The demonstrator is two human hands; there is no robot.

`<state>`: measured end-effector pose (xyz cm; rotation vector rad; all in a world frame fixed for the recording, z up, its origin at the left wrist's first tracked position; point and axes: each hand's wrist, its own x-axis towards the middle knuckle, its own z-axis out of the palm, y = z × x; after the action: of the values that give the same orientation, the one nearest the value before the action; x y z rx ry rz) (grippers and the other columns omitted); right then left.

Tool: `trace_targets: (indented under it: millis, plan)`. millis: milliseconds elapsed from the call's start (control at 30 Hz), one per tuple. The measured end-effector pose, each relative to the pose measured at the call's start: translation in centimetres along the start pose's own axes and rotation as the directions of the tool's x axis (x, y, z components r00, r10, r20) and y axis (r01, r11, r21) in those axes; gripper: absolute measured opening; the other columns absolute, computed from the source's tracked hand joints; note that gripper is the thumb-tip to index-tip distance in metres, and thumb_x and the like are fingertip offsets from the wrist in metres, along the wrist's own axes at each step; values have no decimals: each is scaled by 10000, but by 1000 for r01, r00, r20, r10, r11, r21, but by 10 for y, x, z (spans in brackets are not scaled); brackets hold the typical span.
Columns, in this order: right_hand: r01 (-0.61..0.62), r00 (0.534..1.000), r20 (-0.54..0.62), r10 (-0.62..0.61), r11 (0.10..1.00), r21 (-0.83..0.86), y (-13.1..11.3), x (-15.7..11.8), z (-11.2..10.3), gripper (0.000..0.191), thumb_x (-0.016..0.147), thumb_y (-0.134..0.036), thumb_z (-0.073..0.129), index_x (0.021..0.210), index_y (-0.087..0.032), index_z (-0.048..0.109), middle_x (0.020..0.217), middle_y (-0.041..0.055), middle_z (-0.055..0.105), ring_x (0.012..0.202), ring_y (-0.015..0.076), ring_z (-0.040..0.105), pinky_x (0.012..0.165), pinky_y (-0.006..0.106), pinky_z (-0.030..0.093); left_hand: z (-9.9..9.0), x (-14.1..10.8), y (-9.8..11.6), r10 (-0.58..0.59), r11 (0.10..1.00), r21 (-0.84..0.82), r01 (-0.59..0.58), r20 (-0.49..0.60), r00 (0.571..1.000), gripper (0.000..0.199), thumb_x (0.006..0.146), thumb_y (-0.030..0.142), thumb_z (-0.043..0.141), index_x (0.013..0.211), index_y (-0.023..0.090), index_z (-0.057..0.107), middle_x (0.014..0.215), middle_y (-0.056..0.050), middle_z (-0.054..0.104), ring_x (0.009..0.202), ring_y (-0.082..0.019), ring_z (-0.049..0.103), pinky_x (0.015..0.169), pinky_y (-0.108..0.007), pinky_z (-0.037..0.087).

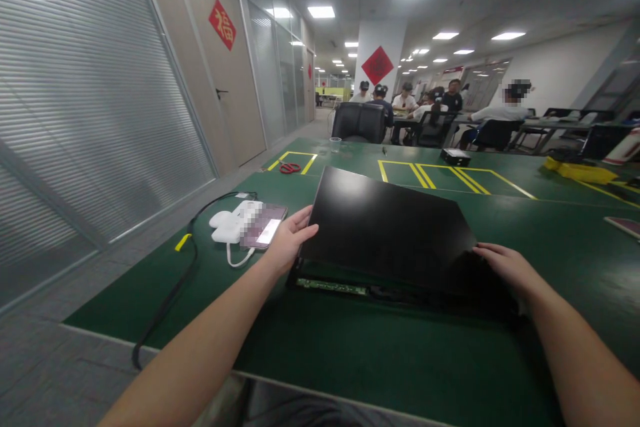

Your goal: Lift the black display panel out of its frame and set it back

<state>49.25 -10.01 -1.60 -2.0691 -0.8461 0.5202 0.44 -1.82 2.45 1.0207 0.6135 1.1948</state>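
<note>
A black flat panel [385, 227] is tilted up over the green table [340, 347], its far edge raised. My left hand [293, 237] grips the panel's left edge, thumb on the front face. My right hand [503, 263] pinches its right edge, with the fingertips partly hidden at the border. Beneath the panel's near edge a dark frame lies on the table, and a green circuit board strip [331, 287] shows at its left part. The inside behind the panel is hidden.
Left of the panel lie a phone [270, 230], a white charger [230, 227] and a black cable [173, 293]. Red scissors [290, 168], a black box [455, 157] and yellow tape outlines are farther back. Several people sit at tables behind.
</note>
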Motion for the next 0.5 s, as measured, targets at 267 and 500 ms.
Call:
trace_targets:
  millis: [267, 500]
  plan:
    - [3, 998, 49, -27, 904, 428, -18, -17, -3, 307, 606, -283, 768, 905, -218, 748, 1029, 85, 779, 1021, 252, 717, 785, 337, 592, 2, 0, 13, 54, 998, -25, -58, -137, 989, 621, 599, 217, 886, 1203, 161, 758, 1236, -108, 786, 1210, -344, 705, 1076, -439, 541]
    - [-224, 958, 286, -13, 590, 776, -41, -48, -13, 271, 725, -321, 709, 983, -236, 722, 859, 58, 763, 863, 266, 754, 773, 431, 637, 3, 0, 22, 23, 1000, -3, -23, -139, 990, 607, 646, 235, 824, 1242, 143, 753, 1151, -95, 811, 1125, -329, 738, 957, -388, 584]
